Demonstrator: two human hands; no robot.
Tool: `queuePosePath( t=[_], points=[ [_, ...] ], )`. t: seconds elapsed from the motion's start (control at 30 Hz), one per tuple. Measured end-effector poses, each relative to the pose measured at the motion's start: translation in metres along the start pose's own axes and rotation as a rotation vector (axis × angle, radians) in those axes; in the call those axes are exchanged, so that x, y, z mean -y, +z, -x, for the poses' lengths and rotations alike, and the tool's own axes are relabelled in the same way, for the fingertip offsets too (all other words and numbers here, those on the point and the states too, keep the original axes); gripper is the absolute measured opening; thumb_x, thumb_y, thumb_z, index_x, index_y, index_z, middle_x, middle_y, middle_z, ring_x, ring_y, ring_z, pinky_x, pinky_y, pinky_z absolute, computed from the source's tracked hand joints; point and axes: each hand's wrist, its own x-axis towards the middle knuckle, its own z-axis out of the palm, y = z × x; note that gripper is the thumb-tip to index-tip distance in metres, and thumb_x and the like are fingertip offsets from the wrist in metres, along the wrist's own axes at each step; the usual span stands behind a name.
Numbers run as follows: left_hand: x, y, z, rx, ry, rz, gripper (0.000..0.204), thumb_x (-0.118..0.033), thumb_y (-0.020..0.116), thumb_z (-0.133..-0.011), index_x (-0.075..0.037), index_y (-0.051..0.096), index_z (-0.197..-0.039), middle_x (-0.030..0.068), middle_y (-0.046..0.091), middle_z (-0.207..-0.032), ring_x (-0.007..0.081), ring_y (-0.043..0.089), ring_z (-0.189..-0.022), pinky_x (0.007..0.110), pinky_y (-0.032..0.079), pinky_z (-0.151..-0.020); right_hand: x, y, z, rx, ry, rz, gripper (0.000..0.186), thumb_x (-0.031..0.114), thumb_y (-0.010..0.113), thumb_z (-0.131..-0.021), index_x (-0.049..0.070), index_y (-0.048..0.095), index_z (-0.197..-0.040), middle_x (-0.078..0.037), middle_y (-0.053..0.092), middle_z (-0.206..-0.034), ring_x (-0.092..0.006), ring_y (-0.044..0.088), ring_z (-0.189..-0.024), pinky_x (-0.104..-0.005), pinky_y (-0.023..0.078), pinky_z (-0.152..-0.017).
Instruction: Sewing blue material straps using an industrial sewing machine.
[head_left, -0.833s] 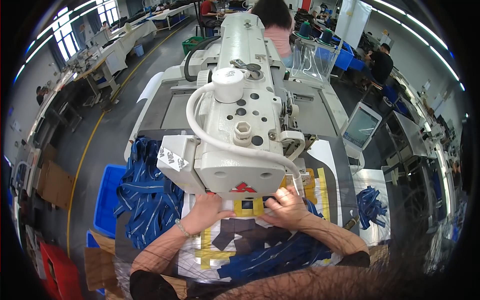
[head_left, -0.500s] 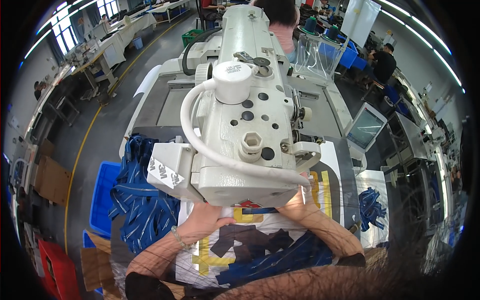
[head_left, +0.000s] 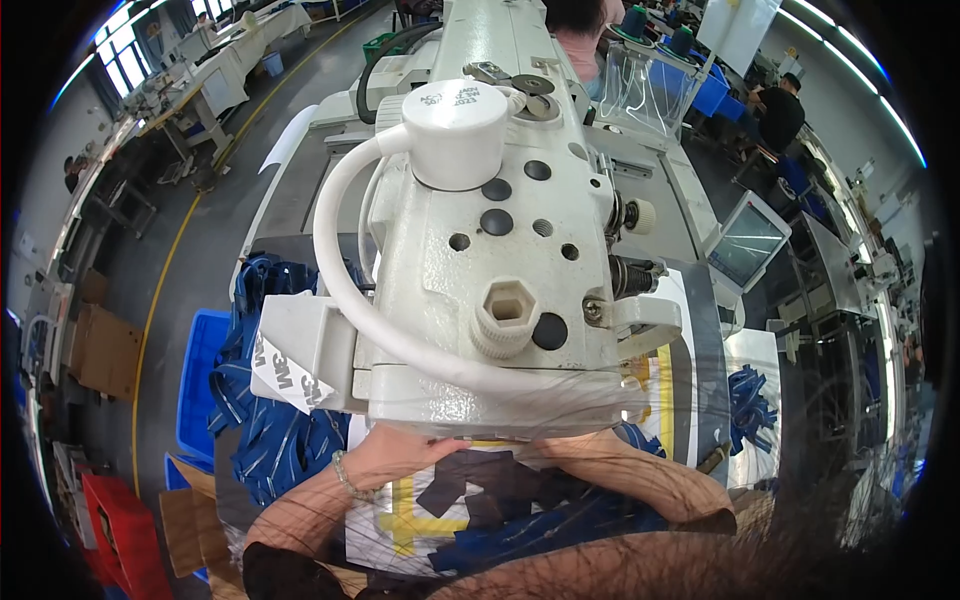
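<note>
Both hands reach under the front of a white sewing machine head. My left hand lies flat at the head's lower left edge, thumb stretched out toward the middle; its other fingers are largely hidden. My right hand comes in from the right, its fingers covered by the machine. Beneath them is a white sheet marked with yellow tape. Small dark fabric pieces lie on it just below the hands. Nearer to me, blue fabric strips are spread between my forearms.
A large heap of blue strips lies left of the machine, beside a blue bin. A smaller blue bundle sits at the right. A tilted screen stands beyond it. Cardboard and a red box are at lower left.
The view has shifted, so the machine head looks larger and nearer. It now covers more of both hands and hides the blue strip and yellow tape that showed between them.
</note>
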Motion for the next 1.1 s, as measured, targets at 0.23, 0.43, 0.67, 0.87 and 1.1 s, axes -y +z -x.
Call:
queuePosePath(
  t=[0.23,0.43,0.67,0.87,1.1],
  points=[
    [-0.012,-0.003,-0.003,-0.136,0.114,0.221,0.035,-0.032,0.067,-0.083,-0.002,0.062,-0.100,0.0130,0.061,-0.082,0.0242,0.060,-0.073,0.033,0.050,-0.064,-0.011,-0.006,-0.005,-0.100,-0.110,-0.068,0.035,0.006,0.050,-0.077,-0.001,0.055,-0.111,-0.009,0.059,-0.101,-0.0248,0.058,-0.097,-0.0335,0.049,-0.083],
    [-0.009,-0.002,-0.004,-0.203,0.117,0.098,0.028,-0.029,0.066,-0.082,-0.003,0.059,-0.086,0.0087,0.056,-0.067,0.0267,0.057,-0.062,0.036,0.045,-0.057,-0.010,-0.013,-0.003,-0.064,0.082,-0.499,0.040,0.004,0.058,-0.072,0.009,0.059,-0.112,-0.007,0.061,-0.097,-0.0264,0.060,-0.093,-0.0339,0.049,-0.083],
    [-0.024,-0.010,0.001,-0.154,0.170,-0.070,0.024,-0.025,0.066,-0.080,-0.010,0.064,-0.099,0.0077,0.060,-0.070,0.0286,0.060,-0.071,0.038,0.046,-0.065,-0.008,-0.047,0.010,0.135,0.037,-0.318,0.037,0.003,0.057,-0.073,0.013,0.064,-0.107,-0.003,0.062,-0.075,-0.0212,0.063,-0.074,-0.0349,0.051,-0.069],
    [-0.028,-0.011,-0.002,-0.141,0.292,-0.149,0.034,-0.036,0.061,-0.085,-0.013,0.061,-0.111,0.0077,0.065,-0.097,0.0266,0.062,-0.086,0.035,0.049,-0.074,0.014,-0.082,0.019,0.154,0.095,0.147,0.036,0.009,0.059,-0.071,0.006,0.064,-0.107,-0.001,0.055,-0.067,-0.0169,0.059,-0.063,-0.0302,0.046,-0.052],
    [-0.027,-0.005,-0.006,-0.175,0.365,-0.154,0.039,-0.030,0.066,-0.081,-0.014,0.057,-0.116,0.0063,0.065,-0.097,0.0255,0.062,-0.086,0.038,0.049,-0.077,0.022,-0.083,0.012,-0.103,0.181,0.292,0.044,0.008,0.060,-0.068,0.007,0.063,-0.112,0.001,0.045,-0.061,-0.0148,0.051,-0.054,-0.0286,0.041,-0.047]
  ],
)
